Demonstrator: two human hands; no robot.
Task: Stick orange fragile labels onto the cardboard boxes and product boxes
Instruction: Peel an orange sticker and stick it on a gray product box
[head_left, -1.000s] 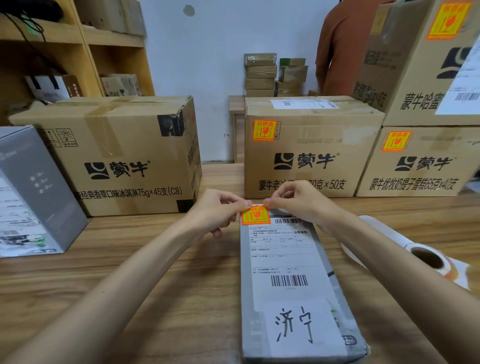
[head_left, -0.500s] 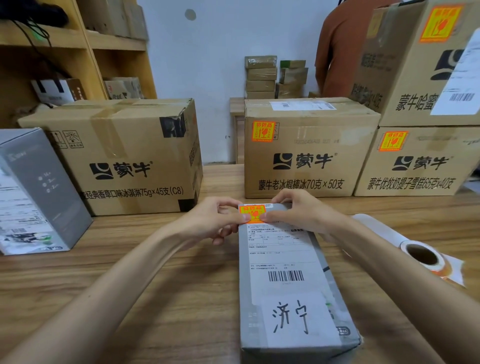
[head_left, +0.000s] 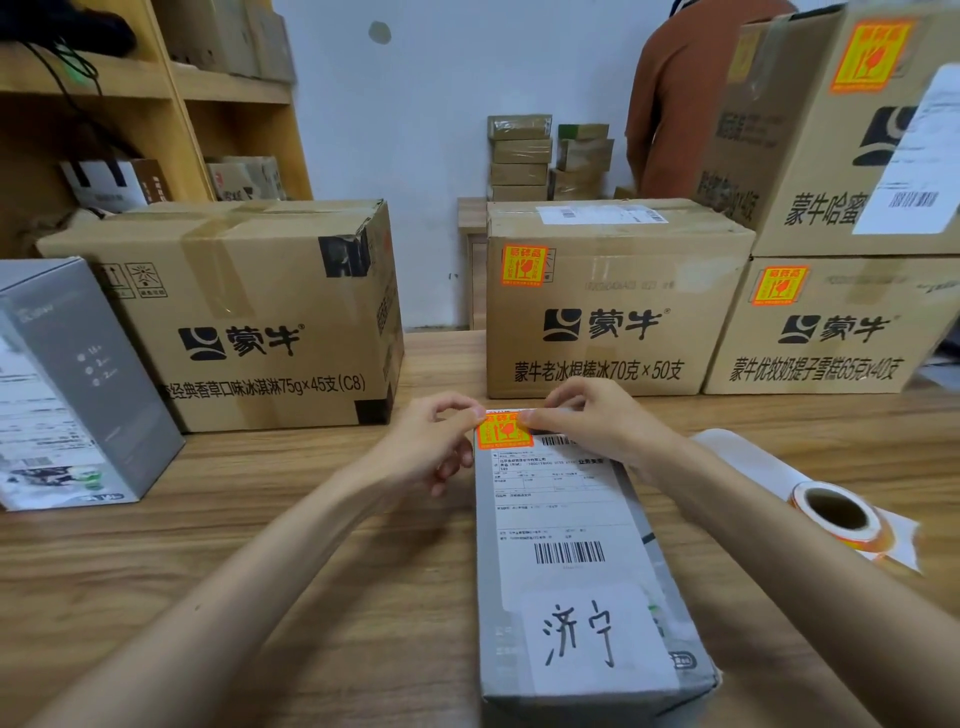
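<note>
- Head view: the orange fragile label (head_left: 503, 432) sits at the far left corner of the grey product box (head_left: 582, 571), which lies flat on the counter (head_left: 311, 519), overlapping the white shipping label (head_left: 558, 499).
- Left hand (head_left: 434, 447) and right hand (head_left: 597, 421) each pinch one top corner of the sticker between fingertips.
- Risk, as I judge it: pressing unevenly could crease it or cover the barcode beside it.
- Label roll (head_left: 836, 512) lies to the right; the left cardboard box (head_left: 234, 322) shows no sticker on the faces in view.
</note>
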